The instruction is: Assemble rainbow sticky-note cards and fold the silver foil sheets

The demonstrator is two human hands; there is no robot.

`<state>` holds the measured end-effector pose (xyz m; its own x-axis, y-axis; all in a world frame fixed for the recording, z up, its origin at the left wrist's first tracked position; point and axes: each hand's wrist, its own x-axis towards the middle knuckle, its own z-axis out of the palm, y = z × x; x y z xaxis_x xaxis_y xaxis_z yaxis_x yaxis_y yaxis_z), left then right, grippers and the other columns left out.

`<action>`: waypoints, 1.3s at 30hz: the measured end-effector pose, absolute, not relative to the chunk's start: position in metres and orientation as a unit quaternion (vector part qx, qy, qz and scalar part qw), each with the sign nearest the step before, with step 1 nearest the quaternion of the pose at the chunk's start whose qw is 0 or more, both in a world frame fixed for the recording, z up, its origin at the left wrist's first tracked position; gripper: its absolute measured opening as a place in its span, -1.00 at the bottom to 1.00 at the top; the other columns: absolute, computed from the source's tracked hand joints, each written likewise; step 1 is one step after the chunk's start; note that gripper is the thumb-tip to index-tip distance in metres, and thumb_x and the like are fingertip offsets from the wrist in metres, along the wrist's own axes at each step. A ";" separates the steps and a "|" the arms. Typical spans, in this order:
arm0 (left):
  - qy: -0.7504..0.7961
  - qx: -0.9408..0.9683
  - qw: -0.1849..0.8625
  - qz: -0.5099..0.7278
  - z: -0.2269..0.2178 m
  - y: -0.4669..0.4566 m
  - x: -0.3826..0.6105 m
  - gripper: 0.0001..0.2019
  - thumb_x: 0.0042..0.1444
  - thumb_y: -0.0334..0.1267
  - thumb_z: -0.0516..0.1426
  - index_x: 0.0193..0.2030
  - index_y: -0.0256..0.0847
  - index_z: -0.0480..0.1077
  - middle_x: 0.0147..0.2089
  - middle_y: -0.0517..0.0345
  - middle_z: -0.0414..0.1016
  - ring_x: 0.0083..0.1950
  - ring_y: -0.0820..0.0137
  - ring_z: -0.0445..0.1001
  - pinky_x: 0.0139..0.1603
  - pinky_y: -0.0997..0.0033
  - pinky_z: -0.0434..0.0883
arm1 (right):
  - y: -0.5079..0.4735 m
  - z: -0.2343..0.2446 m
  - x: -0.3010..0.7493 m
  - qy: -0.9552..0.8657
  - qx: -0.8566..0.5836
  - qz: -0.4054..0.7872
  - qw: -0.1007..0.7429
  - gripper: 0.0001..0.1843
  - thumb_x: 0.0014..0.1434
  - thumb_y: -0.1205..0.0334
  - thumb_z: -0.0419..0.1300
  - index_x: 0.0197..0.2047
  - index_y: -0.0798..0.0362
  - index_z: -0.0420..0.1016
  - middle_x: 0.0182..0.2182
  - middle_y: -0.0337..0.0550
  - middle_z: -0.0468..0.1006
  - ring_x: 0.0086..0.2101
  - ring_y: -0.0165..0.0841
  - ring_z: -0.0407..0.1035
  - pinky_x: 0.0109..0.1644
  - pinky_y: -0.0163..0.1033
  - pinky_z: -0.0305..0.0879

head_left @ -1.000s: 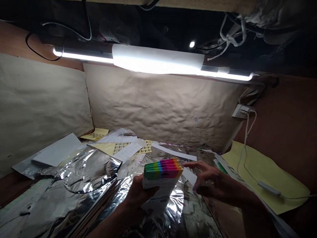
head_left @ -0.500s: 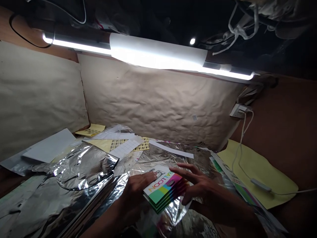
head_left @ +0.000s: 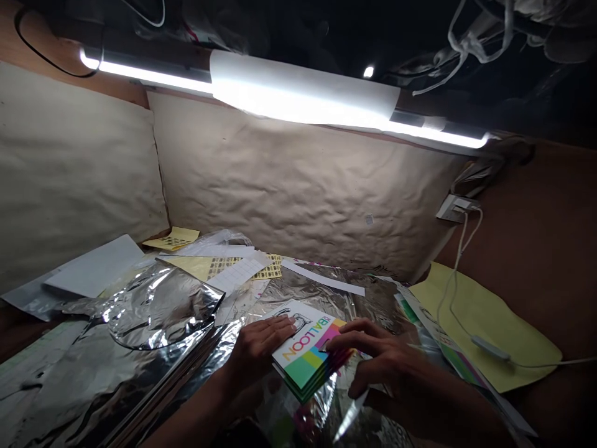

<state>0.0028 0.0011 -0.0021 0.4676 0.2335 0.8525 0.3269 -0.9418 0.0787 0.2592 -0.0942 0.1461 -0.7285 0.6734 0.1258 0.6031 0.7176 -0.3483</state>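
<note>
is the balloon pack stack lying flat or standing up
Lying flat, not upright: the stack of balloon packs shows its printed face upward over the silver foil, the left hand resting on top.

The wooden desk (head_left: 18,341) carries crumpled silver foil sheets (head_left: 153,305), yellow label sheets (head_left: 245,267), a white paper strip (head_left: 321,279), a white board (head_left: 93,266) and a pale yellow sheet (head_left: 485,330).
</note>
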 end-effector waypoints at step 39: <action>-0.304 -0.510 -0.659 -0.463 0.013 -0.003 0.008 -0.55 -0.22 -0.14 0.46 -0.20 -0.37 0.56 -0.22 -0.18 0.64 -0.19 0.05 0.61 -0.21 0.22 0.53 | -0.037 0.085 0.228 -0.823 -0.568 0.015 0.029 -0.67 0.29 0.04 0.12 -0.42 0.03 0.53 -0.46 -0.10 0.61 -0.44 -0.24 0.46 -0.43 -0.26 -0.01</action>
